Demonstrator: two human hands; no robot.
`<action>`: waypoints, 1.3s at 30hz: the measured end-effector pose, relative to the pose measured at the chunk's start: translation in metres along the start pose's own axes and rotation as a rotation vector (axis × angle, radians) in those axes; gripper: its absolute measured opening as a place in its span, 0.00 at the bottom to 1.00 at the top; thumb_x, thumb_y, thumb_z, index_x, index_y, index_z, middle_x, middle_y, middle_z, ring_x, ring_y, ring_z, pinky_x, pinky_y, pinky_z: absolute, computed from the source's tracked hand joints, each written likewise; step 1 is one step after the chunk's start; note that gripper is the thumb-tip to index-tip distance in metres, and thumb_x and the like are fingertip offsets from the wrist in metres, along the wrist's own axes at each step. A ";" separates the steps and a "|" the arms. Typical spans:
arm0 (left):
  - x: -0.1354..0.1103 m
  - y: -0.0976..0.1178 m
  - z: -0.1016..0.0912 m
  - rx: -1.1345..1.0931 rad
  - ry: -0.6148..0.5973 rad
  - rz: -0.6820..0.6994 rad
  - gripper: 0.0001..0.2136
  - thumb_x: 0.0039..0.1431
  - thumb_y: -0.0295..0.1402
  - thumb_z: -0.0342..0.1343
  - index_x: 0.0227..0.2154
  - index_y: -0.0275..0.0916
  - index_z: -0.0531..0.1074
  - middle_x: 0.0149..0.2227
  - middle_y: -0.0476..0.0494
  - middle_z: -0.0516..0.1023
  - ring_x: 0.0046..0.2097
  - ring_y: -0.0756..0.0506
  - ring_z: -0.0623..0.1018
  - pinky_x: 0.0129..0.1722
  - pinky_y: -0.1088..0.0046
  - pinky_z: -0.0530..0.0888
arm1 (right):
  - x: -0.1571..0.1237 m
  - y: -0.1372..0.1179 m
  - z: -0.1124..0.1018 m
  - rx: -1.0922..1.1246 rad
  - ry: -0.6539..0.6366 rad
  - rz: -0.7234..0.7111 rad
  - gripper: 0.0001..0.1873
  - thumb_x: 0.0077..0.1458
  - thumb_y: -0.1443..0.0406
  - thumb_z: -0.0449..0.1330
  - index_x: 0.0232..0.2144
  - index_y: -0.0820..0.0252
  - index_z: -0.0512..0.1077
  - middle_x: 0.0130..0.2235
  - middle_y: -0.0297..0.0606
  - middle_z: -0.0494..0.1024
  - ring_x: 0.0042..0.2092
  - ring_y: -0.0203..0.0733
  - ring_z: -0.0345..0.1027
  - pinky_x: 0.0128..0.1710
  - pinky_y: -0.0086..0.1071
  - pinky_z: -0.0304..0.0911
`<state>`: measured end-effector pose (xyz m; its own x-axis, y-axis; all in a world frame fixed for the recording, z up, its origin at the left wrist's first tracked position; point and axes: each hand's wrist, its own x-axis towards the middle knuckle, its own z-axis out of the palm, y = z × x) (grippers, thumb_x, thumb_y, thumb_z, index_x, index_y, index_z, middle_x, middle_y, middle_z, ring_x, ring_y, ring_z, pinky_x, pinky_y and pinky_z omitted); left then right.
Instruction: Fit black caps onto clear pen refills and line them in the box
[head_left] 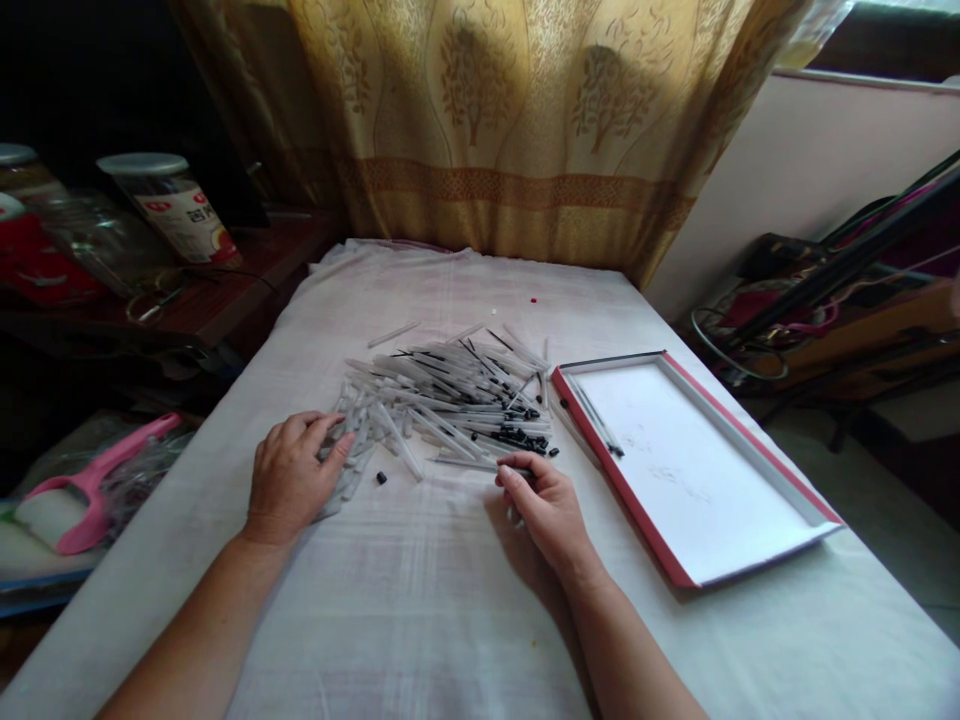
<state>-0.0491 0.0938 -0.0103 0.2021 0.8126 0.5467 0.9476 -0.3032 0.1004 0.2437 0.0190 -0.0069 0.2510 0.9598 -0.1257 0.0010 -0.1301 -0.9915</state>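
Head view: left hand [292,475], half open, touches the pen-part pile [442,385], its grip unclear; right hand [544,505], nearly closed, pinches a slim tube [469,462] at the pile's near edge; shallow tray [735,500] lies rightward, perhaps for easy reach.

A heap of pen parts [450,385] lies across the middle of the table [420,620], with one loose cap [382,478] just before it. At the heap's left end rests the left hand [296,475]; the right hand [544,505] is before its right end. Right of the heap, a shallow tray [750,480] lies along the table's right edge, a few tubes [598,418] inside its left wall. Behind the heap, toward the far edge, lies a small piece [533,300]. Beyond that edge hangs a curtain [510,110]. Off the left edge, jars [184,215] stand on a cabinet [217,315].
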 end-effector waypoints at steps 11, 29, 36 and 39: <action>0.001 0.011 0.004 -0.073 -0.067 0.001 0.12 0.62 0.39 0.53 0.39 0.43 0.80 0.43 0.38 0.78 0.43 0.36 0.76 0.41 0.59 0.69 | -0.001 -0.002 0.002 -0.033 -0.014 -0.015 0.18 0.45 0.52 0.66 0.30 0.61 0.75 0.24 0.35 0.75 0.22 0.35 0.64 0.19 0.27 0.58; -0.011 0.043 -0.009 -0.298 0.091 0.260 0.08 0.67 0.32 0.51 0.43 0.35 0.73 0.37 0.41 0.81 0.39 0.44 0.79 0.42 0.69 0.73 | -0.009 -0.006 0.001 0.023 0.039 -0.150 0.11 0.50 0.58 0.63 0.32 0.60 0.75 0.22 0.32 0.72 0.22 0.33 0.64 0.22 0.26 0.63; -0.020 0.059 -0.006 -0.397 0.044 0.270 0.09 0.67 0.34 0.50 0.43 0.36 0.72 0.38 0.42 0.81 0.40 0.45 0.80 0.43 0.71 0.74 | -0.011 -0.007 0.000 -0.036 -0.011 -0.185 0.09 0.50 0.60 0.63 0.31 0.60 0.75 0.22 0.32 0.73 0.22 0.33 0.64 0.21 0.26 0.61; -0.019 0.057 -0.005 -0.411 0.029 0.263 0.09 0.67 0.34 0.50 0.43 0.37 0.72 0.37 0.42 0.80 0.39 0.45 0.80 0.42 0.72 0.75 | -0.010 -0.007 0.000 -0.039 -0.003 -0.170 0.09 0.49 0.60 0.62 0.31 0.60 0.75 0.22 0.32 0.73 0.22 0.33 0.64 0.21 0.26 0.62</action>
<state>-0.0001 0.0585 -0.0110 0.4093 0.6697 0.6197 0.6879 -0.6727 0.2726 0.2413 0.0102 0.0012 0.2408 0.9696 0.0437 0.0807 0.0249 -0.9964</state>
